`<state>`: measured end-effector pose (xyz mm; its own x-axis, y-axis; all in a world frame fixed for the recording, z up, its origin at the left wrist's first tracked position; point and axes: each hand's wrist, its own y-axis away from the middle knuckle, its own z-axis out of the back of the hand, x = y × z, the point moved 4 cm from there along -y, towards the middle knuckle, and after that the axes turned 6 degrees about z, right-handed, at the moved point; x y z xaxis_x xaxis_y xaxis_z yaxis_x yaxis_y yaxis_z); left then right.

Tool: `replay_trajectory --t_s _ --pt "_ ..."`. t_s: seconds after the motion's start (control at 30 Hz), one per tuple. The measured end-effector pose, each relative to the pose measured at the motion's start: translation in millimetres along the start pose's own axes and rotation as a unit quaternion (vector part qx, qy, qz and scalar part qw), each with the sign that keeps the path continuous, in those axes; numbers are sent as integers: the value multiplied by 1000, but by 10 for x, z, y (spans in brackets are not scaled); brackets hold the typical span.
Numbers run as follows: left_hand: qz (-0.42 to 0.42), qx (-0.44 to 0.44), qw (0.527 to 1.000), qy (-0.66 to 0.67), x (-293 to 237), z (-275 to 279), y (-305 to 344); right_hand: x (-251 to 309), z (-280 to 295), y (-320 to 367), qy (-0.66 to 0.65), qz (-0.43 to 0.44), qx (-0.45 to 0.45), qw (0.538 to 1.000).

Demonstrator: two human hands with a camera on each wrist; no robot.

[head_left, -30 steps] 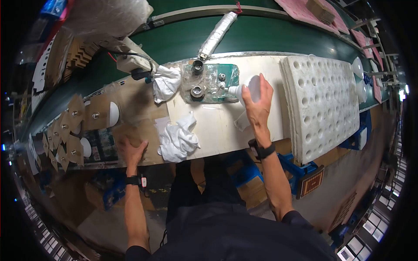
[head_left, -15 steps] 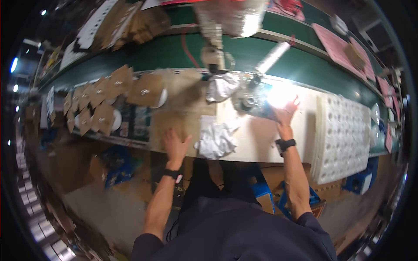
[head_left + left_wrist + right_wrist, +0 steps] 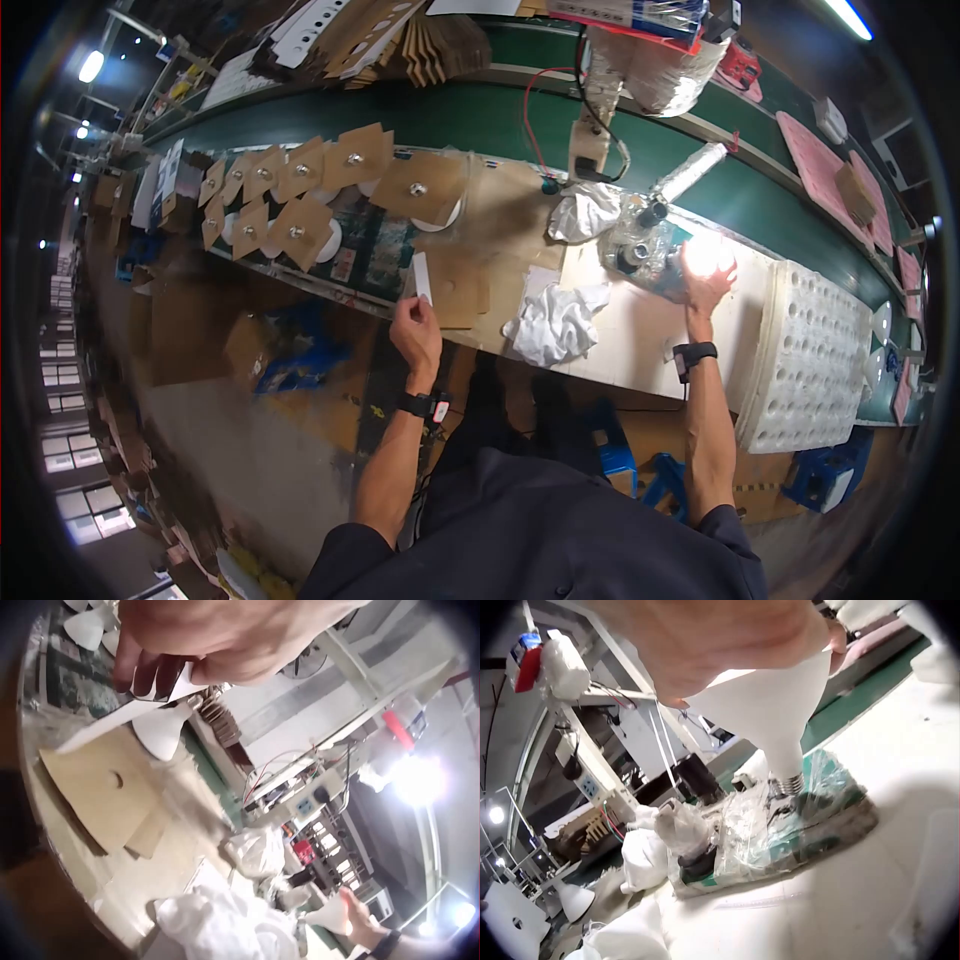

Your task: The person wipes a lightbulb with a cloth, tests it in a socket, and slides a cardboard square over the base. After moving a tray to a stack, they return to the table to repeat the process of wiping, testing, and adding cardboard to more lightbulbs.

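Observation:
My right hand grips a white reflector light bulb by its wide end, fingers spread around the rim. The bulb's screw base points down onto a plastic-wrapped green board with sockets, and in the head view it glows brightly. At the bench's front edge my left hand pinches a thin white card between thumb and fingers, tilted up on edge. Just beyond that hand lie flat brown cardboard pieces; the top one has a small cut in its middle.
Several bulbs with brown cardboard squares over their bases stand at the left. Crumpled white cloths lie mid-bench. A white foam tray with holes sits at the right. Behind runs a green conveyor, with a post and power socket.
The bulb, earlier tilted and unlit beside the board, now stands on it, lit. My left hand has risen from the brown cardboard and now pinches the white card. The head view has swung left.

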<state>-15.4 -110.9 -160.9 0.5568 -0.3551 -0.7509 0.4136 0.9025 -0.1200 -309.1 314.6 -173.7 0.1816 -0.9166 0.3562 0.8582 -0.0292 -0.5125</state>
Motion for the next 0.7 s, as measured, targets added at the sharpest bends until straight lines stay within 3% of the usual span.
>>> replay_trajectory --t_s 0.1,0.17,0.2,0.23,0.3,0.37,0.4,0.47,0.5,0.57,0.67,0.7 --pt "13 -6 997 81 -153 529 -69 -293 164 134 -55 -8 -16 998" --pt "42 32 991 121 -418 815 -47 91 627 377 -200 -144 2 969" --pt "73 80 980 164 -501 881 28 240 569 607 -422 -202 42 883" --pt "75 90 979 169 -565 891 105 649 664 887 -528 -224 113 811" --pt "108 207 914 333 -722 770 286 1684 829 1236 -539 -241 224 775" --pt "129 341 881 302 -853 715 429 2345 665 1508 -562 -233 260 750" --pt "10 311 912 266 -903 726 373 2493 645 1535 -568 -227 260 747" --pt "79 368 905 198 -704 922 176 2859 525 1701 -688 -383 300 539" --pt "124 406 887 181 -585 1017 94 2967 517 1767 -691 -427 296 502" --pt "-51 383 905 177 -522 1211 -49 3116 407 1921 -700 -406 327 487" --pt "-111 412 893 145 -359 1347 -276 3420 196 2254 -683 -444 305 493" --pt "-152 419 885 132 -340 1420 -375 3461 121 2307 -694 -470 302 454"
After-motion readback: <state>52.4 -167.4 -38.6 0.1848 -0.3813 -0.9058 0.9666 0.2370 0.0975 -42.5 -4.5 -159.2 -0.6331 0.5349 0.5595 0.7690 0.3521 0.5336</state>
